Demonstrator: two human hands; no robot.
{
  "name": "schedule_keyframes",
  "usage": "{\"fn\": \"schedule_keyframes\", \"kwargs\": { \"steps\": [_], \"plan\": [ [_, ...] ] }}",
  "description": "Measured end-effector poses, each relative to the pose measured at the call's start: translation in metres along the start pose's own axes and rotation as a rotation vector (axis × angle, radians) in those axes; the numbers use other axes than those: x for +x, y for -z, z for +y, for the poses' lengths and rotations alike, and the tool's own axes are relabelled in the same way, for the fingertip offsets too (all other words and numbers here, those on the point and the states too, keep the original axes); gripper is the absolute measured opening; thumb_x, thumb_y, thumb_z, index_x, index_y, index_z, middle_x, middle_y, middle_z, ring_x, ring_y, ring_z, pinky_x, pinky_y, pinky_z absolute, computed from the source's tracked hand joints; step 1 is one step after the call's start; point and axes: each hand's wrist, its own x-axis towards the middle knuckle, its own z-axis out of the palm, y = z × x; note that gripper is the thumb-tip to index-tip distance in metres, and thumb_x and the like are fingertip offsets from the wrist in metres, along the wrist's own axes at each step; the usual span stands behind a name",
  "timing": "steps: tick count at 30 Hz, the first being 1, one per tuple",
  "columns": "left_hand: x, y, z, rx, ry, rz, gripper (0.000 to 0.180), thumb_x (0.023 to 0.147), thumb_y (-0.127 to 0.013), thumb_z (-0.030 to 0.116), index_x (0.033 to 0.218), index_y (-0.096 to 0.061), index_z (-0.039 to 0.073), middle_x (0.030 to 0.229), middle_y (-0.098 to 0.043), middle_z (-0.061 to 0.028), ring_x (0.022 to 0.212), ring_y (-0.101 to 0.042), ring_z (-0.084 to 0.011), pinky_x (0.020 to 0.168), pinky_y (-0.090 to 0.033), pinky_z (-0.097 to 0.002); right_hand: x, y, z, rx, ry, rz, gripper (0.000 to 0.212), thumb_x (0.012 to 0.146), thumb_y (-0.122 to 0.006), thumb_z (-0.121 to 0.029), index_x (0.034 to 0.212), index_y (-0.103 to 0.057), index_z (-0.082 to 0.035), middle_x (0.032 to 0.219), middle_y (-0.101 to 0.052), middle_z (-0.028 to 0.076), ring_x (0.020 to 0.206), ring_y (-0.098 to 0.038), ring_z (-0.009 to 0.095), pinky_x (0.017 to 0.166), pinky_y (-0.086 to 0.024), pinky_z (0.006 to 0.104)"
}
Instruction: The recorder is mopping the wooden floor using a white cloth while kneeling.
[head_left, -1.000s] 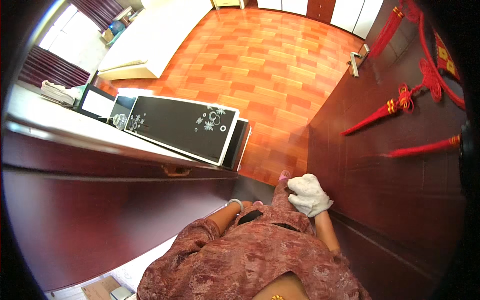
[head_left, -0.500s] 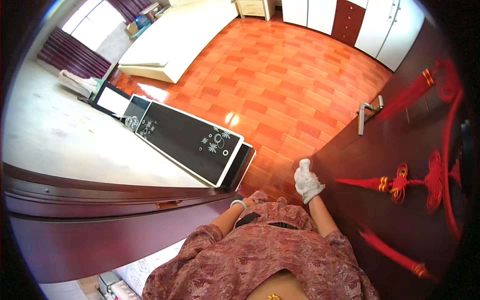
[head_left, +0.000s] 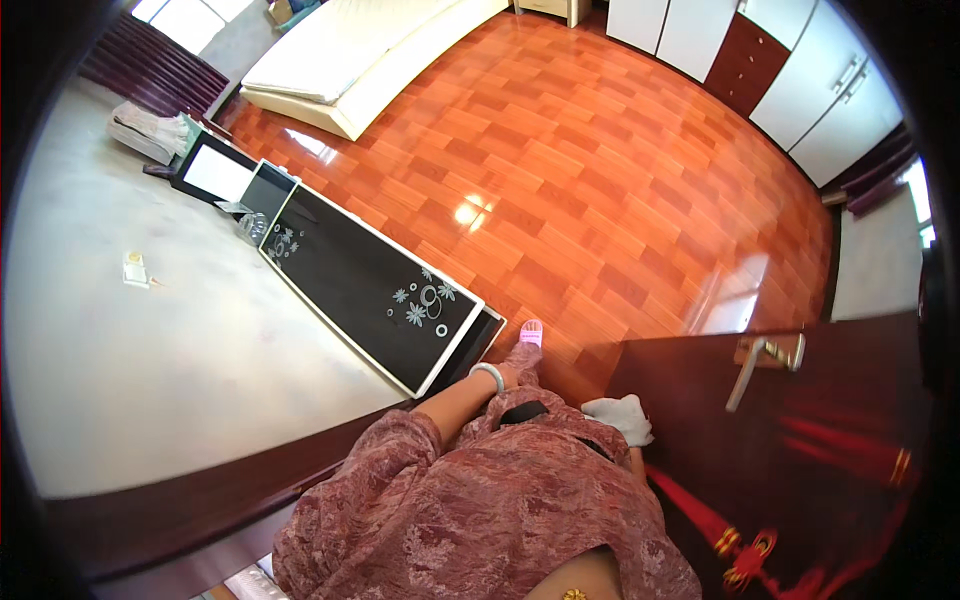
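Observation:
My left hand (head_left: 510, 375) hangs low beside my patterned trousers, with a pale bangle (head_left: 488, 374) round its wrist. Its fingers blend into the trousers, so whether it holds anything does not show. White fabric (head_left: 620, 417) covers my right hand, close to the edge of the dark red door (head_left: 690, 370). I cannot tell whether this is a glove or a bunched cloth, and the fingers are hidden. The door's metal lever handle (head_left: 755, 368) is a little apart from that hand, farther right. A pink slipper (head_left: 531, 332) shows on one foot just past my left hand.
A low cabinet with a black flowered glass top (head_left: 350, 290) runs along the left wall. Beyond the shiny wood-patterned floor (head_left: 590, 190) stand a cream bed (head_left: 350, 50) and white wardrobes (head_left: 810, 90). Red knotted tassels (head_left: 740, 550) hang on the door.
I have moved farther into the doorway, and the door stands lower in view. My right hand in its white fabric has drawn closer to my body. The pink slipper has come into sight.

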Motion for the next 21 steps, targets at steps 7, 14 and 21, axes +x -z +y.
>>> {"fn": "schedule_keyframes", "kwargs": {
  "steps": [7,14,21],
  "plan": [
    [0.068,0.103,-0.060,-0.290,-0.093,-0.273,0.062,0.092,-0.056,0.054,0.127,-0.065,0.004,0.125,-0.067,-0.0177,0.114,-0.062,-0.0250,0.098,-0.046,-0.0379,0.116,-0.034,0.090,-0.676,0.053,0.429,0.020,0.079,-0.068,-0.028,0.096,-0.068,-0.018,0.100,-0.051,0.005,0.094,-0.057,0.029,0.072,-0.051,0.0461],
    [0.067,0.213,-0.054,-0.217,-0.171,-0.424,0.057,0.098,-0.053,0.048,0.125,-0.063,-0.001,0.124,-0.067,-0.0140,0.111,-0.059,-0.0208,0.097,-0.045,-0.0342,0.163,0.084,0.070,0.231,0.252,0.958,0.014,0.073,-0.067,-0.017,0.079,-0.056,-0.012,0.090,-0.054,0.007,0.089,-0.049,0.031,0.084,-0.042,0.0412],
    [0.111,0.286,-0.019,-0.118,-0.210,-0.521,0.056,0.098,-0.053,0.047,0.127,-0.062,0.000,0.126,-0.066,-0.0132,0.112,-0.058,-0.0204,0.097,-0.045,-0.0340,0.212,0.179,0.049,0.219,0.004,0.546,0.011,0.072,-0.066,-0.020,0.072,-0.061,-0.010,0.086,-0.059,0.007,0.085,-0.055,0.026,0.067,-0.045,0.0455]
  ]
}}
